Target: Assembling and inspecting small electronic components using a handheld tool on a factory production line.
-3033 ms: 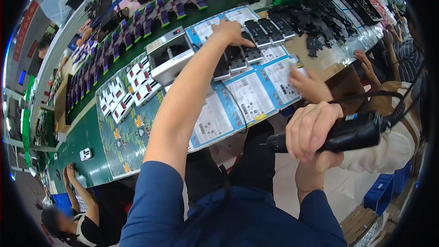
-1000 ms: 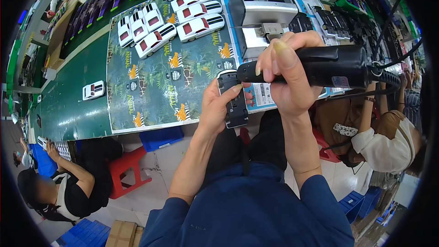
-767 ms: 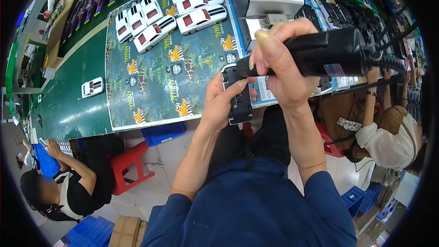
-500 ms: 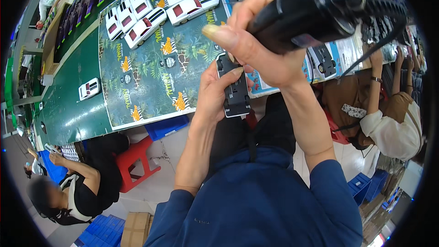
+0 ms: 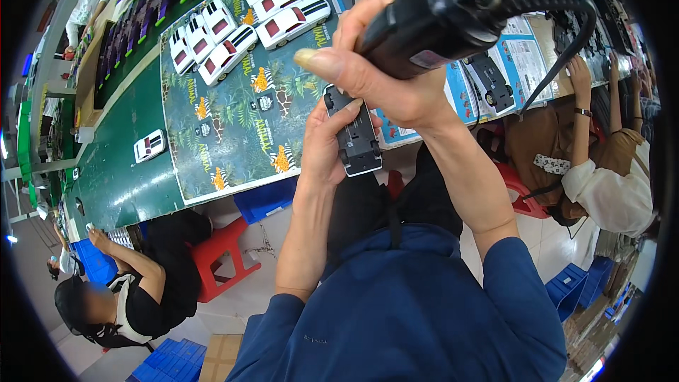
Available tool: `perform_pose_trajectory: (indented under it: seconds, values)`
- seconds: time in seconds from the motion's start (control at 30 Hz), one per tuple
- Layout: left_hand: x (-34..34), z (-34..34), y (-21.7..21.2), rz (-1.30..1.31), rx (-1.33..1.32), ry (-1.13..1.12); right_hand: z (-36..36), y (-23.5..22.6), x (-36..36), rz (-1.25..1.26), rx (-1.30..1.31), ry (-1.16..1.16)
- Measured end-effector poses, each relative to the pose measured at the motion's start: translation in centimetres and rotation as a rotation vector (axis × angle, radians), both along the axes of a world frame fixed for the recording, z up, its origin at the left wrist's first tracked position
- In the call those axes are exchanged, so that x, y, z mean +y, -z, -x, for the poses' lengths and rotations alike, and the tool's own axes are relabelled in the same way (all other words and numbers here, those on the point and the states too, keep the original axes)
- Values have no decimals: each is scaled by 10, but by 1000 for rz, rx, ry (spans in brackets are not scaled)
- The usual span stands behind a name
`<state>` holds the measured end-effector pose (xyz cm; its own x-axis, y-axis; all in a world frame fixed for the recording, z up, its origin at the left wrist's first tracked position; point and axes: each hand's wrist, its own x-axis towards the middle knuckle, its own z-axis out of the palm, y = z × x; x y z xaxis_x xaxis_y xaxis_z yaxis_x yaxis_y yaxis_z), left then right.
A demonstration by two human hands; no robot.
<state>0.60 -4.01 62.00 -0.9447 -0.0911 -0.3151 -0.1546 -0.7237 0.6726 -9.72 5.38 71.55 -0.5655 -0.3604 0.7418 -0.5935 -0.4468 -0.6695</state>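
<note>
My left hand (image 5: 327,138) grips a toy car (image 5: 359,143) turned upside down, its black underside facing up and the thumb lying across it. In my right hand (image 5: 396,92) is a black corded electric screwdriver (image 5: 431,18), fingers wrapped round its body and thumb stretched out to the left. Its lower end points at the far end of the car's underside; my hand hides the tip, so I cannot tell whether it touches. White toy cars with black stripes (image 5: 293,22) stand in two groups on the printed sheet beyond my hands.
A patterned sheet (image 5: 233,127) covers part of the green table (image 5: 120,177). One white car (image 5: 149,146) stands apart at left. Another upturned car (image 5: 488,81) lies at right. The screwdriver's cord (image 5: 566,56) hangs to the right. Co-workers sit on both sides, one by a red stool (image 5: 219,258).
My right hand and the screwdriver have shifted slightly left in the picture, along with the held car. The whole view has turned a little. Both grips are the same.
</note>
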Motion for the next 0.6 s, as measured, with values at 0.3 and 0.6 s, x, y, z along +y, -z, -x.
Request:
perform_pose_trajectory:
  seconds: [0.3, 0.6]
  values:
    - [-7, -5, 5, -68, 58, -3, 37, -30, 69, 194, -120, -39]
    - [-10, -4, 13, -138, 93, -45, 55, -20, 59, 117, -129, 192]
